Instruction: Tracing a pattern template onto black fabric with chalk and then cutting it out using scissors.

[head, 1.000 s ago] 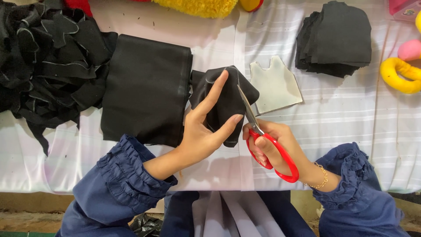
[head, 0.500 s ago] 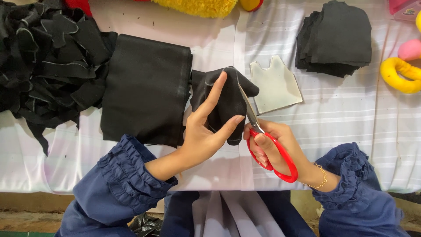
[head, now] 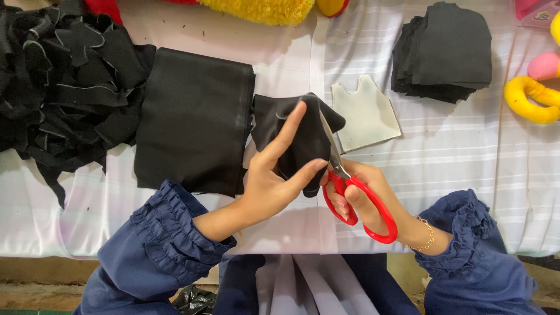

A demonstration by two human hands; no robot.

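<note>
Because the black cloth piece (head: 294, 140), pinched in your left hand (head: 274, 181) just above the striped table cover (head: 455, 157), looks soft and floppy, hold it near the cutting line while your right hand (head: 364, 195) grips the red-handled scissors (head: 350, 186).

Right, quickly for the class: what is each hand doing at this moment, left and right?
Left hand: closed on the piece of black fabric, index finger stretched along it.
Right hand: closed around the red-handled scissors, blades at the fabric's edge.
</note>
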